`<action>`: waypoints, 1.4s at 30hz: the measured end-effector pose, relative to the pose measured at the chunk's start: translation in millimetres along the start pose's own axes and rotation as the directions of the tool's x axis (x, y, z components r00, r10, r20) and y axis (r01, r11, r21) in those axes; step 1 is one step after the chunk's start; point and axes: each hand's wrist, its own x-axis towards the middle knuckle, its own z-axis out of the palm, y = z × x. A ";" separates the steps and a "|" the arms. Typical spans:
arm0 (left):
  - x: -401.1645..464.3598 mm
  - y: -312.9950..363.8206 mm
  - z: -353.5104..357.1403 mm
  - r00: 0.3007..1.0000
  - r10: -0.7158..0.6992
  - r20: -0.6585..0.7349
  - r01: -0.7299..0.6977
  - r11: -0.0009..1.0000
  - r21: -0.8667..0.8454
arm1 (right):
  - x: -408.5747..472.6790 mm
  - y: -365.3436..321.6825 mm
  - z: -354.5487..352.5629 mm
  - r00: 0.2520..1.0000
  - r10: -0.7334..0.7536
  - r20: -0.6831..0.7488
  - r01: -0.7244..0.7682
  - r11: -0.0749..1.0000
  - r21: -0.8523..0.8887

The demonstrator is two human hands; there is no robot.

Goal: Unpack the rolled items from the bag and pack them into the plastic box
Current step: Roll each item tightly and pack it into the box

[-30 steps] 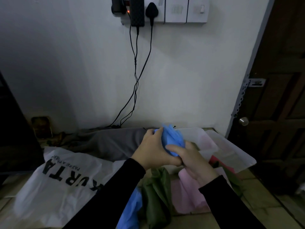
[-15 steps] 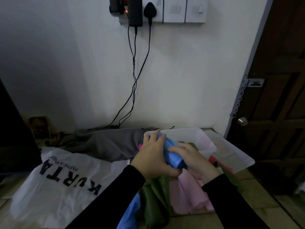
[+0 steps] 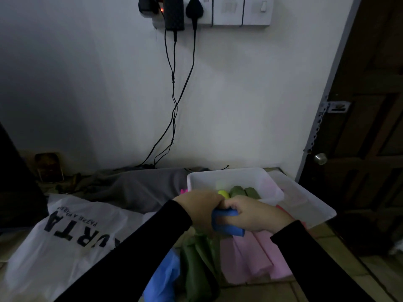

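1. Both hands meet just in front of the near wall of the plastic box (image 3: 234, 178), gripping one blue rolled item (image 3: 226, 223) between them.
2. The left hand (image 3: 199, 207) curls over the roll's upper left end, its knuckles toward the box.
3. The right hand (image 3: 254, 214) wraps the roll from the right, fingers bent around its upper edge; the roll's lower end juts out below the palm.
4. Inside the box lie a yellow-green roll (image 3: 223, 194) and two dark green rolls (image 3: 244, 191), side by side near the front wall.
5. A clear lid (image 3: 305, 203) leans just right of the box, touching it.
6. On the floor under the hands sit a pink folded piece (image 3: 255, 258), a dark green cloth (image 3: 197, 269) and a blue cloth (image 3: 162, 277); in this dim light, whether they are rolled or loose is hard to tell.
7. The white bag (image 3: 65, 240) with black lettering lies flat at the left, well apart from the box.
8. A grey cloth (image 3: 139, 187) stretches along the wall behind the bag.
9. Black cables (image 3: 173, 94) hang from the wall sockets (image 3: 196, 12) above.
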 end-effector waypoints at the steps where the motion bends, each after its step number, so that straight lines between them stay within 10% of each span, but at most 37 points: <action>1: 2.8 -0.3 -0.2 1.000 -0.019 0.019 0.020 0.999 -0.041 | 0.7 4.4 -1.1 1.000 -0.004 -0.006 0.004 1.000 0.004; 14: 60.2 -2.0 9.8 0.939 -0.202 -0.278 0.148 0.968 -0.203 | 12.2 75.4 -40.1 0.882 0.066 -0.467 0.028 0.981 0.191; 21: 89.3 -14.8 22.1 0.810 -0.463 -0.361 0.326 0.866 -0.379 | 31.0 132.9 -46.3 0.776 0.297 -0.556 -0.310 0.948 0.074; 31: 115.2 -12.8 42.9 0.743 -0.596 0.306 0.670 0.668 -0.325 | 38.7 150.7 -39.8 0.726 0.439 -0.529 -0.414 0.894 0.173; 42: 116.4 7.7 20.7 0.794 -0.522 0.313 0.592 0.781 -0.199 | 38.5 152.3 -37.1 0.704 0.426 -0.568 -0.366 0.903 0.225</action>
